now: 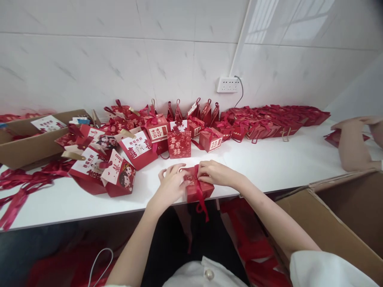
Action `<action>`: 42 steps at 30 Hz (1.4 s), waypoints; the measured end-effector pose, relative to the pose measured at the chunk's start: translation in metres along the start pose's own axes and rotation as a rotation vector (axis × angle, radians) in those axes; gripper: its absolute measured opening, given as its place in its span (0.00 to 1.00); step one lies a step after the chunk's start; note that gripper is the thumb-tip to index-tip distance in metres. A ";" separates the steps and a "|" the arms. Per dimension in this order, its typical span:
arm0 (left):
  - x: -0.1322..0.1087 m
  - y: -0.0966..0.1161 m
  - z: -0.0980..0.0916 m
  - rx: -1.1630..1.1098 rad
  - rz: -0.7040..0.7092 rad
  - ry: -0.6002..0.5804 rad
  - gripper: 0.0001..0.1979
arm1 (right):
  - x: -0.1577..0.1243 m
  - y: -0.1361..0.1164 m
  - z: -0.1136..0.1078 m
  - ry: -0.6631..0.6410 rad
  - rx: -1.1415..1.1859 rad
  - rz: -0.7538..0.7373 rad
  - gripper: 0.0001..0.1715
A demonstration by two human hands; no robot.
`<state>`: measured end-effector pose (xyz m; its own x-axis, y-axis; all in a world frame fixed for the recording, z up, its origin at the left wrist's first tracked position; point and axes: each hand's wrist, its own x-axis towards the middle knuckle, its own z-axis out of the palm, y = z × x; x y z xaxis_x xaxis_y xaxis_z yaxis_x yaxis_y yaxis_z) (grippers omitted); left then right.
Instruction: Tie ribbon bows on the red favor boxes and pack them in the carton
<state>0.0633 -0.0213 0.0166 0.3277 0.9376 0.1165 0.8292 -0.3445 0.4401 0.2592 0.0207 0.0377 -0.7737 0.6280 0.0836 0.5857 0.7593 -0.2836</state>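
Note:
A small red gift box (190, 194) with pale printed characters sits at the front edge of the white table. A dark red ribbon (200, 194) runs across its top, and one tail hangs down over the front. My left hand (171, 184) holds the box at its left side, fingers bent against it. At the top of the box, my right hand (216, 173) pinches the ribbon; its fingertips partly cover the spot where the ribbon gathers. Just behind stands another red box (179, 145) with large light characters.
Several red gift boxes (101, 159) crowd the left, near loose ribbons (22, 190) and an open cardboard box (26, 149). More red boxes (269, 119) line the wall. At right, another person's hands (356, 123) touch a red box beside a large carton (329, 227).

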 end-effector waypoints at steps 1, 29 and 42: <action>0.002 0.001 -0.002 0.021 0.012 -0.003 0.08 | 0.003 -0.002 0.001 -0.021 -0.009 0.012 0.07; 0.023 0.010 0.020 -0.126 0.082 0.000 0.07 | -0.008 0.003 0.027 0.230 0.153 0.076 0.05; 0.021 0.010 0.023 -0.176 0.081 0.030 0.06 | -0.009 0.006 0.031 0.300 0.333 0.061 0.07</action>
<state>0.0886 -0.0064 0.0030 0.3749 0.9088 0.1831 0.7079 -0.4081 0.5765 0.2623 0.0144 0.0059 -0.6076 0.7285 0.3165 0.4803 0.6543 -0.5840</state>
